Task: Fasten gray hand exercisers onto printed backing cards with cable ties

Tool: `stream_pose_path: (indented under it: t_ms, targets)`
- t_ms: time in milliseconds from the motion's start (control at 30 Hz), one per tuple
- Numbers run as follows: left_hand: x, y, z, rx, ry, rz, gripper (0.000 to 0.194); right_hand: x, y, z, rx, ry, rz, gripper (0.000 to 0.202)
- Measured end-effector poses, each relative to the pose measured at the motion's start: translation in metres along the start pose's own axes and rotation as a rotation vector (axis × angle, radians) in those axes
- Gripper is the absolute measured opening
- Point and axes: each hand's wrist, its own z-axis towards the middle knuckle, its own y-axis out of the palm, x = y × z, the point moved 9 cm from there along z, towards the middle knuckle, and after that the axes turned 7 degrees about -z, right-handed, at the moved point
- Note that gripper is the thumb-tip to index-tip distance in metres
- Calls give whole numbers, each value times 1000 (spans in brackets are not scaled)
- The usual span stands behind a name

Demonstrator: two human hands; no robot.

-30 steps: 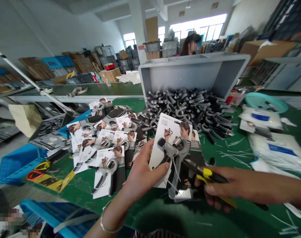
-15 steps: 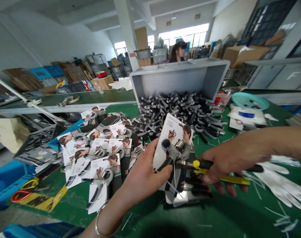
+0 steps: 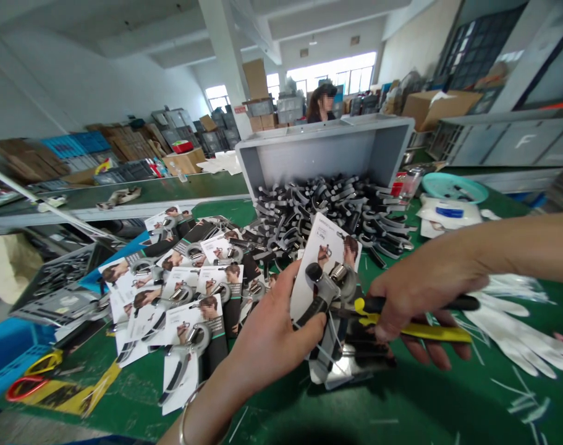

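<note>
My left hand (image 3: pixel 272 337) is closed around a packaged hand grip trainer (image 3: pixel 327 287), a grey and black spring exerciser on a white printed card (image 3: pixel 313 244). A thin white tie (image 3: pixel 326 355) hangs off its lower part. In my right hand (image 3: pixel 413 284) are pliers with yellow and black handles (image 3: pixel 434 332); my thumb lies over them and several fingers stretch out beneath. Their jaws meet the card beside the trainer, where the tips are partly hidden. Under the held package is another shiny package (image 3: pixel 350 364).
Carded trainers (image 3: pixel 188 346) lie piled on the left. Loose grip trainers (image 3: pixel 327 204) spill from a tipped grey crate (image 3: pixel 318 154). White gloves (image 3: pixel 508 334) and cut tie scraps (image 3: pixel 522 402) are at right, red-handled scissors (image 3: pixel 26 388) at left. A co-worker (image 3: pixel 321 105) is behind the crate.
The whole scene has shifted slightly left as the camera turned. Both hands keep their holds, with the pliers still at the package; my right hand's lower fingers look a little more spread.
</note>
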Motion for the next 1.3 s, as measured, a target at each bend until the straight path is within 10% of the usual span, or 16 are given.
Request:
stream_pose_path:
  t_ms: [267,433,600,800,1300]
  targets:
    - [-40,3,-3,78,-163,-368,64,17,-9,35,337,-124,-48,23]
    - [-88,28,-9,147,-367,-809,62,-3,0,29,842,-327,-731,19]
    - [-105,12,-24,643,-275,-979,54,-13,32,34,963,-534,-697,34]
    - [-73,-13,-34,982,-5,-847,59,-26,-2,28,1406,-528,-630,49]
    - [-62,-13,-40,1099,118,-762,65,-43,-12,43,1378,-525,-452,40]
